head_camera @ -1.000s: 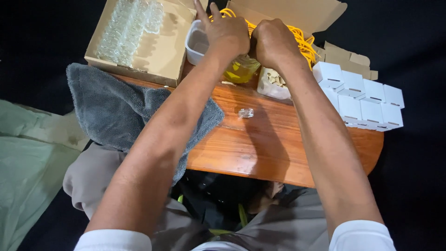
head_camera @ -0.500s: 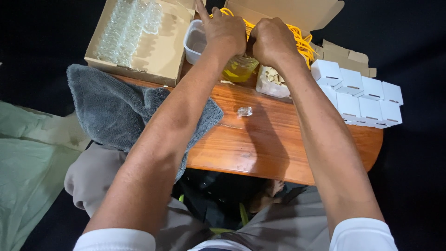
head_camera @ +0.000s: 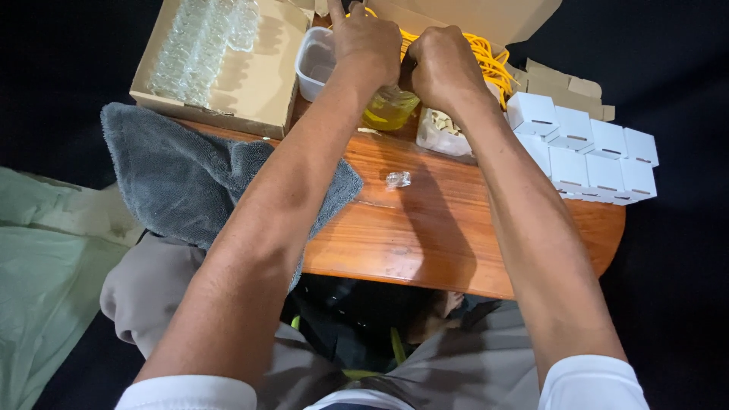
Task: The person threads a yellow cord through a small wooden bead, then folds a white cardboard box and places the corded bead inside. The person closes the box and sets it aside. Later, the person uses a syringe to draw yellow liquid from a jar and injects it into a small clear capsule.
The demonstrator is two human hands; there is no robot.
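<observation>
Jar (head_camera: pixel 389 112) of yellow liquid sits at the far edge of the wooden table (head_camera: pixel 456 228), just under both hands and partly hidden by them. Going by size: a grey towel (head_camera: pixel 190 182) drapes over the table's left end; far left lies an open cardboard box (head_camera: pixel 258 83) with rows of small clear glass jars (head_camera: pixel 199 42); on the right stands a block of small white boxes (head_camera: pixel 588 152); behind the hands is a tangle of yellow cord (head_camera: pixel 486 61), a white tub (head_camera: pixel 315 64) and a bag of pale bits (head_camera: pixel 444 129); one tiny clear piece (head_camera: pixel 398 180) lies alone mid-table. The left hand (head_camera: pixel 368 42) and right hand (head_camera: pixel 440 64) are closed together over the jar's top; whether they grip a lid I cannot tell. Judging by the many clear jars in the box, most of the work seems left.
</observation>
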